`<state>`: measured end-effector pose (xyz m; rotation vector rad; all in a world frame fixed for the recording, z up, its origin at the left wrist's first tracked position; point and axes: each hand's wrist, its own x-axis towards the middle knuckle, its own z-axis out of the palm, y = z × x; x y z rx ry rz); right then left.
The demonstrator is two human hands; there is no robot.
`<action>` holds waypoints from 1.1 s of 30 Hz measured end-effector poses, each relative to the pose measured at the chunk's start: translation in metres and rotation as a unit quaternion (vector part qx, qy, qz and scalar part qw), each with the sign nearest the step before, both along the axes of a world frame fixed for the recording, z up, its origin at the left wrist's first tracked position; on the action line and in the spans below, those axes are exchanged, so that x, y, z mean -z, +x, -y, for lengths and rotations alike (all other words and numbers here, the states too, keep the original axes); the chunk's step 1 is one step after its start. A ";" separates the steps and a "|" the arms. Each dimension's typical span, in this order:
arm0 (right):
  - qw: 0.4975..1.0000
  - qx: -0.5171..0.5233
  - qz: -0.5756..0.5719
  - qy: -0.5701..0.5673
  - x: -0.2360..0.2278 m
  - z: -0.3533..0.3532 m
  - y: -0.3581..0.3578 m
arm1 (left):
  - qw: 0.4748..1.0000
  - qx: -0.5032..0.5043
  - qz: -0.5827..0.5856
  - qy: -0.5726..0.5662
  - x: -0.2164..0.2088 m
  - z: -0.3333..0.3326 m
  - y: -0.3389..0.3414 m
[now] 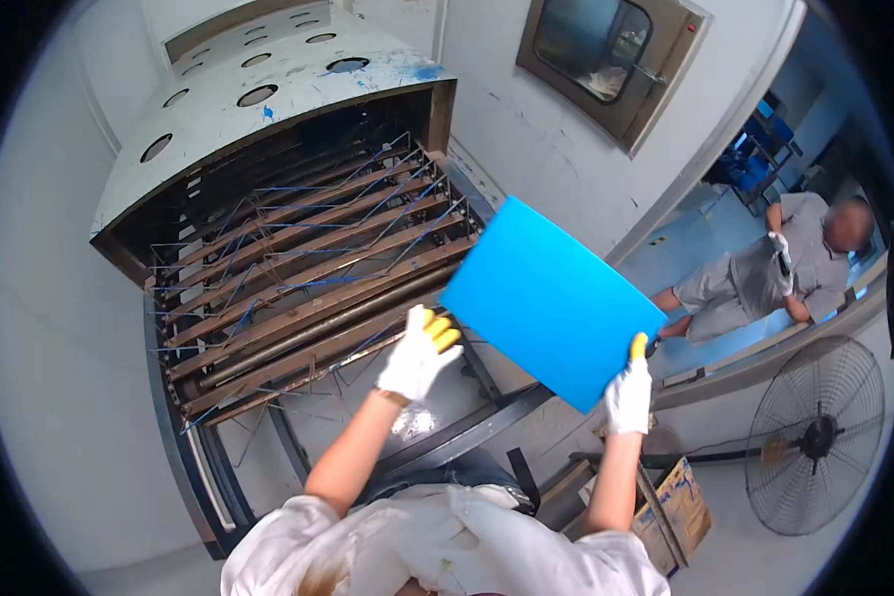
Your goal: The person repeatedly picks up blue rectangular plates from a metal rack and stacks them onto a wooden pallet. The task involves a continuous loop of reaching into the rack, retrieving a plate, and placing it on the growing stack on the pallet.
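Note:
A flat, bright blue rectangular sheet (554, 303) is held up, tilted, in front of me. My right hand (629, 395), in a white glove with yellow fingertips, grips it at its lower right edge. My left hand (417, 360), gloved the same way, is off the sheet with its fingers apart and nothing in it. It hovers over the near end of a slatted conveyor (318, 268). Brown crossbars with thin blue-stained wires run across that conveyor and into a pale hooded machine (298, 94). My right fingers behind the sheet are partly hidden.
On the right stands a large black fan (818, 437). Beyond a doorway, a person (780, 260) in grey clothes and white gloves holds a small dark object. A metal-framed window hatch (606, 55) is in the far wall. A paint-stained board (677, 507) leans low at right.

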<state>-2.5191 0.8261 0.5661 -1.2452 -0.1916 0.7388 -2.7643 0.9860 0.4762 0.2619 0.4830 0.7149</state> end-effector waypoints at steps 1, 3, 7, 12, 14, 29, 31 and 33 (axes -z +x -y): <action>0.999 0.009 0.044 -0.026 0.002 0.030 0.001 | 0.996 0.054 0.070 0.006 0.006 0.008 0.016; 0.997 0.060 0.039 -0.011 0.023 0.089 0.010 | 0.983 0.135 0.105 -0.063 -0.018 0.035 0.054; 0.993 0.109 0.032 0.037 0.070 0.188 0.014 | 0.951 0.264 0.161 0.025 0.036 0.063 0.099; 0.945 0.096 0.309 -0.055 0.019 0.238 -0.034 | 0.954 0.296 -0.050 0.016 -0.019 0.115 0.147; 0.909 0.164 0.368 -0.108 0.016 0.262 -0.059 | 0.939 0.341 0.023 0.019 -0.010 0.119 0.158; 0.633 0.649 0.164 -0.390 0.069 0.619 0.022 | 0.725 0.500 -0.378 0.284 0.170 0.310 0.208; 0.611 0.646 0.179 -0.422 0.062 0.643 0.031 | 0.730 0.490 -0.381 0.286 0.164 0.319 0.203; 0.628 0.625 0.172 -0.431 0.052 0.655 0.037 | 0.735 0.517 -0.359 0.251 0.154 0.309 0.195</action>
